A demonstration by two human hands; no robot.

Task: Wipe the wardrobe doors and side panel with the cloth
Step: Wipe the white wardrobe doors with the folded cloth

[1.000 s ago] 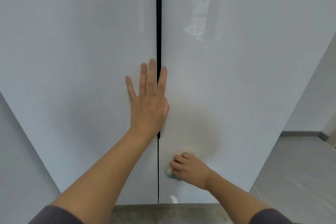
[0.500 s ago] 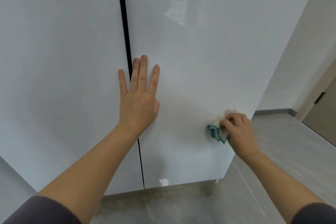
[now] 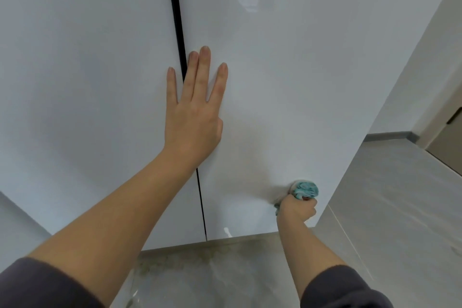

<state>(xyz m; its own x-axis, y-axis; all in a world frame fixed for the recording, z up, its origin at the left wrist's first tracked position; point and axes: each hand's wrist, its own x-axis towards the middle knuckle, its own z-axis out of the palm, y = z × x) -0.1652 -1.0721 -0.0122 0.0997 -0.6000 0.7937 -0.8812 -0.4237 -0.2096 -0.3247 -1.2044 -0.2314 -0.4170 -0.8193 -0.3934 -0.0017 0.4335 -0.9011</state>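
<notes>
Pressing flat: left hand (image 3: 193, 117), fingers straight and spread, palm across the dark vertical gap (image 3: 178, 32) between the two glossy white wardrobe doors (image 3: 287, 77); forearm extended upward. Right hand (image 3: 297, 207), arm stretched low, fingers curled tight around crumpled teal cloth (image 3: 305, 189), held against the right door's lower right corner, above grey marbled floor (image 3: 250, 270).

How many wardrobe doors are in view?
2. The left door lies left of the dark gap; the right door lies right of it, with the cloth against its lower corner. Others may sit outside the frame.
</notes>
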